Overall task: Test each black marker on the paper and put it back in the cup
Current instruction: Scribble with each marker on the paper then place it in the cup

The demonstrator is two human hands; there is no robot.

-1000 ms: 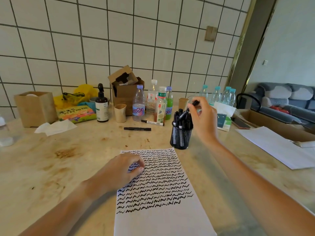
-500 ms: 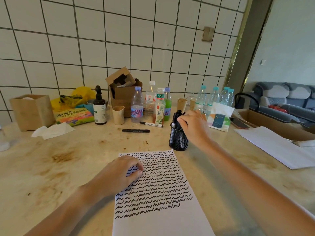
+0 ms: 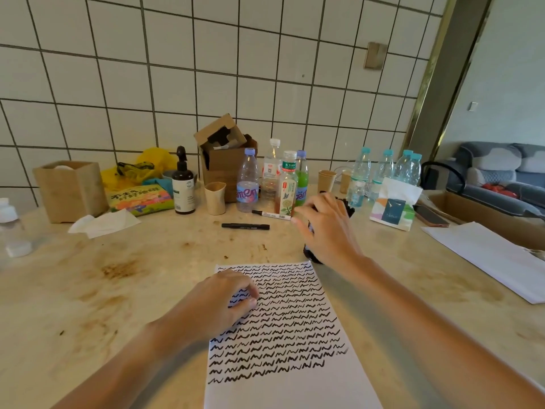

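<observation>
The right hand [image 3: 326, 228] reaches over the black mesh cup [image 3: 310, 255], hiding most of it; whether its curled fingers grip a marker cannot be told. The cup stands just beyond the paper [image 3: 283, 329]'s far right corner. The left hand [image 3: 218, 305] rests on the paper's left edge, fingers loosely curled, holding nothing. A loose black marker [image 3: 245, 226] lies farther left on the table [image 3: 118, 290].

The paper [image 3: 290, 335] is laid on the counter [image 3: 103, 290], with the cup [image 3: 312, 255] just behind its far right corner. Two markers [image 3: 245, 226] are laid left of the cup, before the bottles [image 3: 267, 178].
</observation>
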